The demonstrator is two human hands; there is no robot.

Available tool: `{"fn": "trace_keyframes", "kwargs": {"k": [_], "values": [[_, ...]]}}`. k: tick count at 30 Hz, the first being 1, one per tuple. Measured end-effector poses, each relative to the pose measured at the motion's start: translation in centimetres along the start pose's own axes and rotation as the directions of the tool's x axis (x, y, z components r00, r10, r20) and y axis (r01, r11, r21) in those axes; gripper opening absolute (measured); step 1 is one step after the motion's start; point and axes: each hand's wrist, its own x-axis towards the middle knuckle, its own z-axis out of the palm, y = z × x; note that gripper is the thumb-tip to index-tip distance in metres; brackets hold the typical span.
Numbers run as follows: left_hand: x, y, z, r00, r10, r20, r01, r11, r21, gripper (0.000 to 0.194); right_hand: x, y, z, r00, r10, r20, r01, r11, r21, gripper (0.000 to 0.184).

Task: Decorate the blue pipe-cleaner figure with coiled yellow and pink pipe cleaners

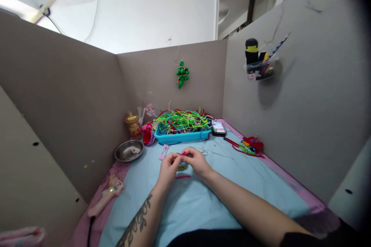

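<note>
Because the fingertips cover most of it, the small magenta piece point(182, 153) in front of the blue tray point(182, 137) is hard to make out; the left hand point(169, 164) and right hand point(198, 161) pinch it, each grip closed. Farther from the tray, a yellow-and-blue coil point(182, 167) is half hidden between the hands, beyond a magenta strand point(183, 177); whether strand and piece join, I cannot tell.

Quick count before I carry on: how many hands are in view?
2: the left hand and the right hand, both pinching a small pink piece above the blue cloth.
</note>
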Motion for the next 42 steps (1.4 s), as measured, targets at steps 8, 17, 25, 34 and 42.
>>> {"fn": "trace_keyframes", "kwargs": {"k": [8,17,25,34,42], "values": [[0.0,-0.4,-0.2,0.996,0.048,0.070,-0.056,0.992,0.117,0.027,0.7,-1.0,-1.8,0.980,-0.187,0.066,0.194,0.834,-0.517,0.009],[0.2,-0.9,-1.9,0.927,0.285,0.244,-0.374,0.666,0.645,0.021,-0.1,-2.9,-1.9,0.947,0.130,0.293,0.274,0.143,-0.951,0.013],[0.0,-0.6,-1.8,0.850,0.368,0.378,-0.522,0.487,0.700,0.014,-0.6,-3.4,-1.9,0.893,0.256,0.370,0.390,-0.031,-0.920,0.021],[-0.4,-0.2,-1.5,0.808,0.327,0.490,-0.584,0.332,0.741,0.020,-0.7,-2.9,-2.2,0.866,0.265,0.425,0.438,0.012,-0.899,0.018],[-0.4,0.7,-1.6,0.904,0.334,0.269,-0.411,0.498,0.764,0.017,0.5,-2.0,-3.1,0.927,0.063,0.370,0.308,0.435,-0.846,0.009]]}}
